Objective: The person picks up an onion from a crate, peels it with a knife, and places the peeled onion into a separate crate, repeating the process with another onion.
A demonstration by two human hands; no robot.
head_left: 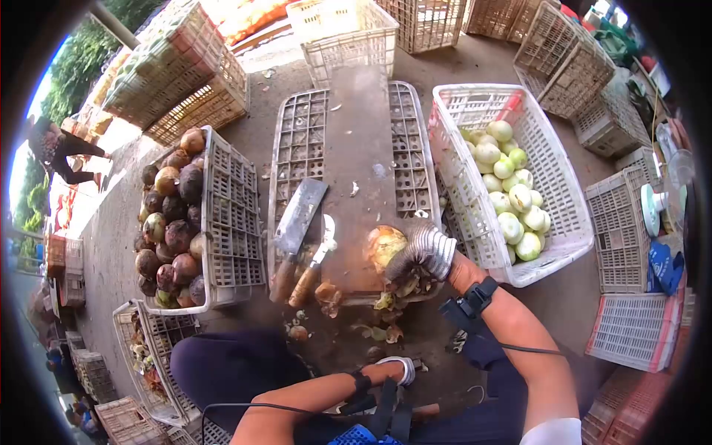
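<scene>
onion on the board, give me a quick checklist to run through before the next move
1. Onion on the board: ok, it sits at the near end.
2. Right hand at the onion: ok, gloved and against its right side; how firm the hold is, cannot tell.
3. Left hand free: cannot tell, it is low down and partly hidden.
4. Knife and cleaver out of the hands: ok, both lie left of the onion.
5. Near end of the board clean: not ok, skin scraps lie there.
6. Room in the white crate: ok, the pale onions do not fill it.
</scene>
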